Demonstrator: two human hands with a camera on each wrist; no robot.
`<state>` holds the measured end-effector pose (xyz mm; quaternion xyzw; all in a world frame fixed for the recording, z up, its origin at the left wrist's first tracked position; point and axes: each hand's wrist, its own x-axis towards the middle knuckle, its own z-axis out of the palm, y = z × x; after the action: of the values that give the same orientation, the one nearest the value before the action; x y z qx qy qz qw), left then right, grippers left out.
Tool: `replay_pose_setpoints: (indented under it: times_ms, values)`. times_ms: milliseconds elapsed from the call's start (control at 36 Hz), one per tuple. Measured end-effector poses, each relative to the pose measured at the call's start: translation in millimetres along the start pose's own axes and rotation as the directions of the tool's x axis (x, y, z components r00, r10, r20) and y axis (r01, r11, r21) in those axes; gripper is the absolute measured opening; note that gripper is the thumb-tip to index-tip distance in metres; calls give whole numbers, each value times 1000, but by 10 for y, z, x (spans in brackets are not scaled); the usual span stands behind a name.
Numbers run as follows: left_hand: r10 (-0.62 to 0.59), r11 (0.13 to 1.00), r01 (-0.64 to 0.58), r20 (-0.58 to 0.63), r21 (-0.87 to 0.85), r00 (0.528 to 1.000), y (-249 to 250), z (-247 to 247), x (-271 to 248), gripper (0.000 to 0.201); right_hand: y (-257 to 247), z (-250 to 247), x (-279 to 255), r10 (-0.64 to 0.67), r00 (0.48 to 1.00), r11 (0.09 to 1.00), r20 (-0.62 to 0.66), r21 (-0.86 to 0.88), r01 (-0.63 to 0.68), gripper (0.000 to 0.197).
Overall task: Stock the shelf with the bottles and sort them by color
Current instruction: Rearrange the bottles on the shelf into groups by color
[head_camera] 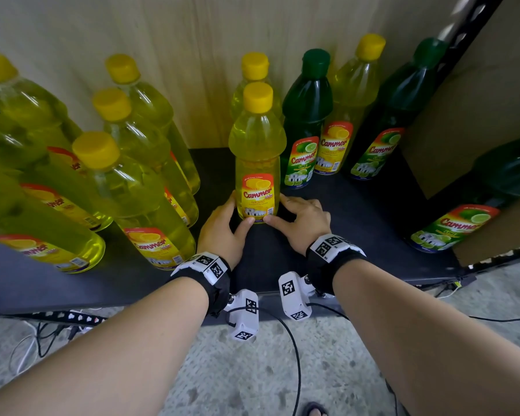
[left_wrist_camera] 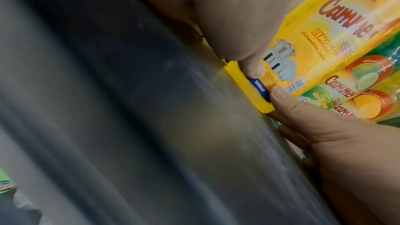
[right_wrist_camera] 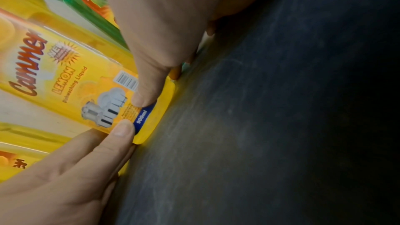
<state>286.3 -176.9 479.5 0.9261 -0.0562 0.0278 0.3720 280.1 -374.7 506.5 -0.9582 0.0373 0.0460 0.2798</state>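
Observation:
A yellow lemon bottle (head_camera: 257,163) with a yellow cap stands upright on the dark shelf (head_camera: 351,217), in the gap at the middle. My left hand (head_camera: 237,212) grips its base from the left and my right hand (head_camera: 278,209) from the right, both thumbs pressed on the lower label. In the left wrist view the bottle (left_wrist_camera: 314,40) shows my left thumb (left_wrist_camera: 253,67) near the 900ml mark. The right wrist view shows the bottle (right_wrist_camera: 71,83) with my right thumb (right_wrist_camera: 147,91) beside the barcode. Several yellow bottles (head_camera: 126,181) crowd the left.
Behind the held bottle stands another yellow bottle (head_camera: 254,67). To its right come a green bottle (head_camera: 308,115), a yellow one (head_camera: 351,100) and a second green one (head_camera: 400,109). A third green bottle (head_camera: 475,211) sits by a cardboard box (head_camera: 478,100). Cables lie on the floor.

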Motion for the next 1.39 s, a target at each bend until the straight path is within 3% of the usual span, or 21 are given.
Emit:
replay_pose_setpoints:
  times_ms: [361, 444, 500, 583, 639, 778, 833, 1055, 1278, 1389]
  values:
    - [-39, 999, 40, 22, -15, 999, 44, -5, 5, 60, 14, -3, -31, -12, 1000, 1000, 23, -8, 12, 78]
    - [-54, 998, 55, 23, -25, 998, 35, 3, -2, 68, 60, -75, -62, -27, 1000, 987, 6, 158, 25, 70]
    - [-61, 997, 62, 22, -37, 998, 41, 6, 2, 78, 96, -197, -97, 49, 993, 953, -112, 302, -13, 50]
    - [-68, 995, 69, 19, -75, 997, 114, -9, 28, 87, 143, -451, -108, 187, 913, 920, -364, 389, -33, 25]
    - [-87, 990, 88, 10, -106, 996, 163, -24, 36, 83, 135, -658, -47, 219, 847, 922, -483, 386, -18, 20]
    - [-148, 981, 145, -14, -126, 989, 210, -10, 42, 75, -41, -1266, 209, 164, 740, 947, -653, 313, 66, 36]
    - [-161, 978, 158, -15, -133, 987, 233, -15, 45, 74, -136, -1487, 310, 131, 720, 957, -682, 277, 88, 47]
    - [-170, 976, 167, -11, -140, 985, 218, -23, 56, 72, -332, -1926, 610, 137, 826, 990, -546, 98, -99, 69]
    - [-162, 978, 157, -19, -140, 987, 174, 11, 63, 69, -385, -1936, 729, 155, 861, 985, -485, 12, -171, 64]
    - [-160, 978, 155, -26, -139, 987, 164, 16, 65, 68, -424, -1994, 705, 147, 881, 979, -450, -61, -194, 51]
